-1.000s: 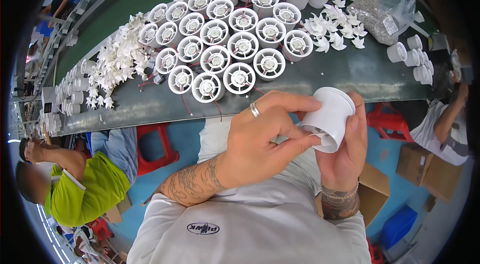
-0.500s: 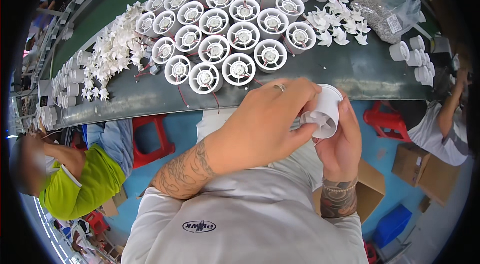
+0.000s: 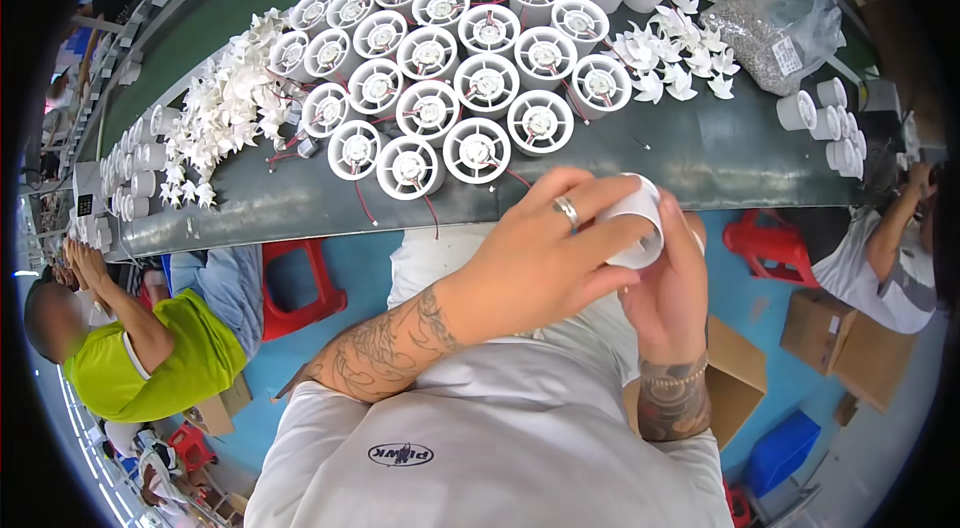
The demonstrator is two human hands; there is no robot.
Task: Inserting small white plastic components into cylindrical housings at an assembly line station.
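Just in front of the table's near edge, both my hands hold one white cylindrical fan housing (image 3: 641,220), tilted with a round opening toward me. My left hand (image 3: 565,253), with a ring on it, grips the housing from the left, thumb low near its rim. Wrapped round the right side is my right hand (image 3: 672,293), fingers closed on the wall. The inside of this housing is mostly hidden. Beyond my hands, several similar housings (image 3: 478,150) stand upright in rows, spoked ends up, some with red wires trailing.
White fan impellers (image 3: 235,98) lie heaped at the left, with a smaller group (image 3: 680,48) at the right. A clear bag of small parts (image 3: 760,48) and white cups (image 3: 797,111) stand farther right. Co-workers sit on both sides. A cardboard box (image 3: 735,373) is on the floor.
The housing has turned in my hands; the fan blades seen inside it before no longer show. My left hand has shifted over its top. The co-worker at the left has raised their hands to the table.
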